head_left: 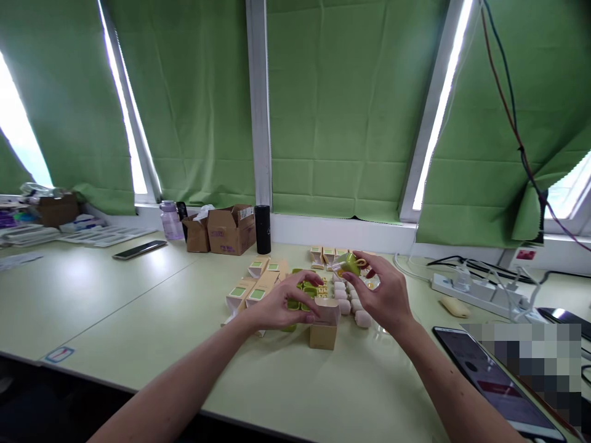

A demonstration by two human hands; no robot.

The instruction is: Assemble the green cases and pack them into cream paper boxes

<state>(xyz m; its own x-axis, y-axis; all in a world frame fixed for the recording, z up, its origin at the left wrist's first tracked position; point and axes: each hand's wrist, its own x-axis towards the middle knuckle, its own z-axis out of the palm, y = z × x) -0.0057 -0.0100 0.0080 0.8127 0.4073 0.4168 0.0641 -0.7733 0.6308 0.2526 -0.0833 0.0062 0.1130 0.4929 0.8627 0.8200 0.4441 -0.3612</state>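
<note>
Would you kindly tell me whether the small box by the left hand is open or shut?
Open: the small box has its pale flap standing up, beside the left hand.

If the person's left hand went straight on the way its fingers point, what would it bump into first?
Probably the small open box, right by the fingertips of the left hand. Whether they already touch is hard to tell from this single view.
</note>
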